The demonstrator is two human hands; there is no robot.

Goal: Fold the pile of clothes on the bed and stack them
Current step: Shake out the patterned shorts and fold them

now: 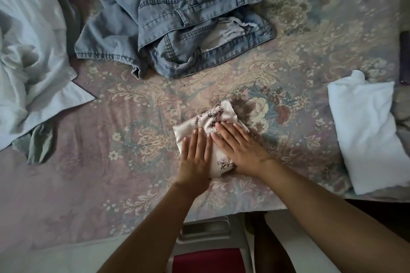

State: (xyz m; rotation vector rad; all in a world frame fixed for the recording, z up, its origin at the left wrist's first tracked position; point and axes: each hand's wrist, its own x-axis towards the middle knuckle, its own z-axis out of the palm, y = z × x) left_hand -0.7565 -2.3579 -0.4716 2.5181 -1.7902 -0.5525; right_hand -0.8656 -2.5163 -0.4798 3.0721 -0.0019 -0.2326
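Nearest the person, the left hand [196, 157] and the right hand [239, 146] lie flat, fingers straight and together, pressing on a small floral-print cloth [210, 117]. Neither hand grips anything; both palms bear down on the fabric. The cloth sits folded into a compact packet on the bedspread [133, 139], near the bed's front edge.

Judgement: the cloth looks thin, light and smooth, possibly slippery, so the fold is likely to spring open once pressure is released. It is best lifted by sliding fingers under the folded edges on both sides, keeping the packet flat.

To the right, well apart from the hands, lies a folded white garment [363, 135], the probable place for stacking. The path across to it is bare bedspread.

Farther off, a crumpled pair of denim jeans [177, 29] lies unfolded; it appears heavier and stiffer, and will need both hands at the waistband. At far left, a rumpled white sheet or shirt [28, 51] is heaped over a greenish-grey garment [40, 142]. A dark object [405, 57] at the right edge cannot be identified.
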